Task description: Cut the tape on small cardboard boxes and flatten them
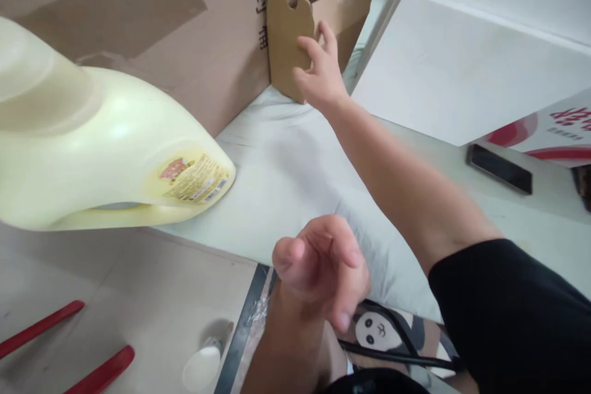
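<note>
My right hand (pixel 318 71) reaches forward on an outstretched arm with a black sleeve. Its fingers press on a small brown cardboard piece (pixel 286 24) with a notched top edge, the thumb hooked at its side, gripping it. The piece stands against a big cardboard box (pixel 152 18). My left hand (pixel 323 268) hovers low in the middle above the edge of a white cloth (pixel 277 184). Its fingers are loosely curled and apart, with nothing in them. A large pale yellow plastic jug (pixel 96 154) with a label lies on its side at the left.
A white box (pixel 452 61) stands at the right, with a dark phone (pixel 498 168) lying in front of it and a red-and-white carton (pixel 554 132) beyond. Two red strips (pixel 69 345) and a small white cup (pixel 203 366) lie on the floor. A panda-print fabric (pixel 381 329) is near me.
</note>
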Tool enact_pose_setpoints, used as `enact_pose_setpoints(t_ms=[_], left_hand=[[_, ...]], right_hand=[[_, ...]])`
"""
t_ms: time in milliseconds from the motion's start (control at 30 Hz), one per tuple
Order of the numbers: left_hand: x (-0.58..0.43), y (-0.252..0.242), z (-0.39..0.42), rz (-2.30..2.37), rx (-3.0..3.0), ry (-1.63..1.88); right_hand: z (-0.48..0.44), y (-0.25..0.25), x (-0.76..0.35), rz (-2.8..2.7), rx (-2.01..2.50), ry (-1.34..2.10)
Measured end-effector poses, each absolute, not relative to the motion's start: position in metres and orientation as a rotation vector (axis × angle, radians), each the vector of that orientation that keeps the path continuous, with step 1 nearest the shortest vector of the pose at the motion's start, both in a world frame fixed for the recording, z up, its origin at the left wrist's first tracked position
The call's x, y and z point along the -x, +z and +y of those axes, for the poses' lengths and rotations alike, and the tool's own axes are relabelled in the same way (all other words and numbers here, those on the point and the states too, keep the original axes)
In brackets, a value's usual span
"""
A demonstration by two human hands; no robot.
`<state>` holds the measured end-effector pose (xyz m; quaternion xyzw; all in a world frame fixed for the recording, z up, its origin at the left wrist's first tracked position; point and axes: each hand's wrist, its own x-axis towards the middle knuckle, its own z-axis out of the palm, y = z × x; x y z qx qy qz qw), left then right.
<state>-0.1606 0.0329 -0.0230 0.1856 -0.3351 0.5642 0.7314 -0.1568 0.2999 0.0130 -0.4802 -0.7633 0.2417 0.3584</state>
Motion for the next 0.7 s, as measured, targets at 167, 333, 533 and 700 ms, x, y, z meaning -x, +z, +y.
enact_pose_setpoints(t_ms=[167, 333, 533, 700], left_hand=[[0.164, -0.028, 0.034, -0.374, -0.454, 1.192], [0.168, -0.011, 0.041, -0.101, -0.399, 1.349], [0.162, -0.014, 0.053, 0.307, -0.284, 1.585], [0.134, -0.013, 0.068, 0.598, -0.244, 1.652]], right_hand=[[0.29, 0.025, 0.151, -1.936, 1.256, 0.612], [0.229, 0.022, 0.074, -1.73, 1.063, 0.681], [0.162, 0.025, -0.053, -1.36, 1.083, 0.827], [0.075, 0.032, -0.126, -1.16, 1.043, 0.82]])
